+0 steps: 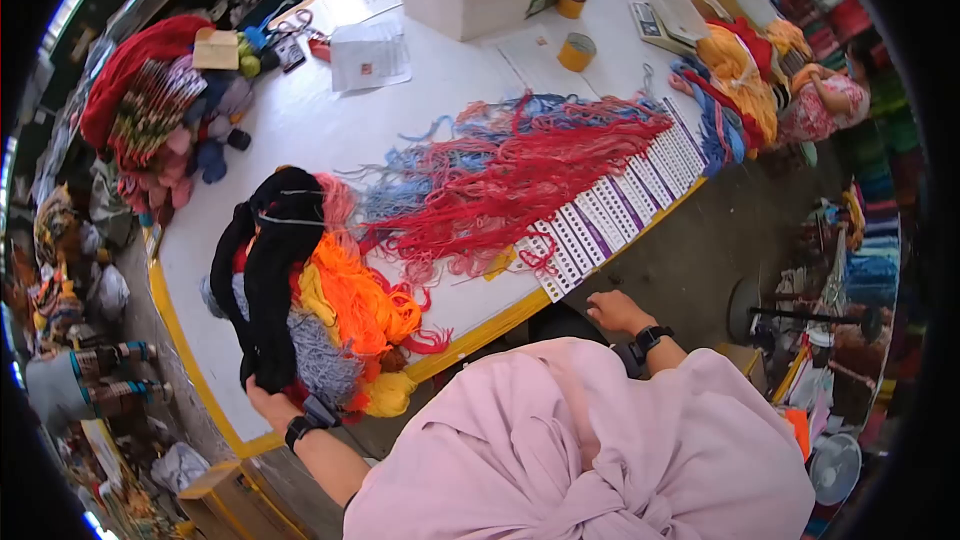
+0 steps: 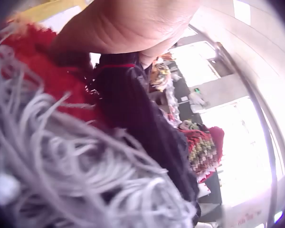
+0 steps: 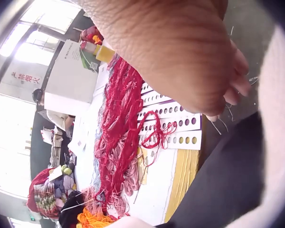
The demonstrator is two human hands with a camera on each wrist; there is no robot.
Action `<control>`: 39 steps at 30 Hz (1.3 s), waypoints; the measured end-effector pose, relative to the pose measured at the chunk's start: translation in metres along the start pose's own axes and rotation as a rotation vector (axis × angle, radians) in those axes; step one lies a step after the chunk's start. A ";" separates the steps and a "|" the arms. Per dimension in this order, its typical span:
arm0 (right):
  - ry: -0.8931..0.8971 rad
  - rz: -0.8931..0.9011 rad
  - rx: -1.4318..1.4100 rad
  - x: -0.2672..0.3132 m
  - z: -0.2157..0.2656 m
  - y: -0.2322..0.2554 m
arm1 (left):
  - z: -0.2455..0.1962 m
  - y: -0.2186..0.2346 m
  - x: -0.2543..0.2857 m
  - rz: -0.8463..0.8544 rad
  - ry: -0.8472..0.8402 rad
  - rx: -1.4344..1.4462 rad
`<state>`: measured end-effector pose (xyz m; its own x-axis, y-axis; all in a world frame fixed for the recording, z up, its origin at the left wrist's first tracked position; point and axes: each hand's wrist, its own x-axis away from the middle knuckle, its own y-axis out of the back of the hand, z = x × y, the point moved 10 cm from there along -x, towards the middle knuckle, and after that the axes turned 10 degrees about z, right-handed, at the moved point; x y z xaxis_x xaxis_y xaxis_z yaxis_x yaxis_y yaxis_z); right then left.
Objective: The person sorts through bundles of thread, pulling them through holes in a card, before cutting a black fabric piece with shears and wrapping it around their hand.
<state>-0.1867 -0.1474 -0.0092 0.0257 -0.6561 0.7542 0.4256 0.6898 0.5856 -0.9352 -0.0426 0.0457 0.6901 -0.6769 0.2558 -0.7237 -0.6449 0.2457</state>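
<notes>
Black yarn (image 1: 270,290), long hank w/ pale strand (image 1: 292,221), btm in grip of L fingers (image 1: 256,392), R fingers (image 1: 602,303) loose

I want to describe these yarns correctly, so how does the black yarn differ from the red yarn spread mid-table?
The black yarn is gathered into a thick, looped hank, while the red yarn is spread in loose, thin strands. The left hand holds the black yarn; the red yarn lies untouched. Both are on the same white table.
</notes>
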 end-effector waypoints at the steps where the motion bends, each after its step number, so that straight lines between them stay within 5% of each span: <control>1: 0.003 -0.014 -0.014 -0.001 0.000 0.003 | -0.002 0.020 -0.019 -0.133 0.062 0.069; 2: 0.005 -0.027 -0.029 -0.003 0.000 0.006 | -0.004 0.039 -0.037 -0.271 0.115 0.145; 3: 0.005 -0.038 -0.045 -0.003 -0.001 0.007 | -0.036 0.056 -0.045 -0.394 -0.073 -0.116; 5: 0.007 -0.044 -0.076 -0.008 -0.003 0.007 | -0.130 0.039 0.001 -0.469 -0.262 -0.161; 8: 0.001 -0.006 -0.093 -0.015 -0.002 0.006 | -0.209 0.022 0.014 -0.323 -0.497 -0.235; 10: 0.017 0.014 -0.100 -0.024 -0.005 0.002 | -0.260 -0.025 0.068 -0.366 -0.512 -0.073; 13: 0.039 0.020 -0.143 -0.030 -0.009 0.015 | -0.314 -0.075 0.136 -0.685 -0.734 -0.676; 14: 0.049 0.007 -0.137 -0.033 -0.014 0.019 | -0.307 -0.087 0.138 -0.726 -0.797 -0.748; 17: 0.077 -0.050 -0.123 -0.032 -0.027 0.045 | -0.249 -0.154 0.107 -0.471 -0.905 -0.874; 19: 0.041 -0.066 -0.145 -0.023 -0.035 0.085 | -0.168 -0.209 0.065 -0.163 -0.635 -1.273; 21: 0.109 -0.078 -0.174 -0.033 -0.027 0.094 | -0.101 -0.188 0.058 0.153 -0.287 -0.776; 23: 0.176 -0.193 -0.179 -0.046 -0.048 0.124 | -0.027 -0.256 0.070 0.517 0.045 -0.169; 25: 0.195 -0.237 -0.173 -0.049 -0.054 0.160 | -0.028 -0.261 0.066 0.434 0.052 -0.246; 27: 0.157 -0.200 -0.119 -0.059 -0.059 0.190 | -0.040 -0.246 0.047 0.271 -0.234 -0.793; 29: 0.193 -0.205 -0.047 -0.079 -0.059 0.202 | -0.046 -0.238 0.043 0.202 -0.228 -0.902; 30: 0.203 -0.198 -0.044 -0.091 -0.061 0.207 | -0.054 -0.236 0.043 0.203 -0.354 -0.831; 31: 0.222 -0.177 -0.042 -0.101 -0.061 0.208 | -0.058 -0.221 0.044 0.001 -0.328 -1.020; 34: 0.303 -0.265 -0.030 -0.105 -0.042 0.239 | -0.118 -0.247 0.107 -0.070 -0.554 -1.002; 39: 0.424 -0.504 -0.042 -0.120 -0.008 0.280 | -0.094 -0.290 0.139 0.176 -0.364 -1.292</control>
<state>-0.0635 0.1221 0.0626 0.1643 -0.9653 0.2031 0.5135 0.2595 0.8179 -0.6293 0.0837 0.0975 0.4039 -0.9000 0.1641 -0.1446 0.1143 0.9829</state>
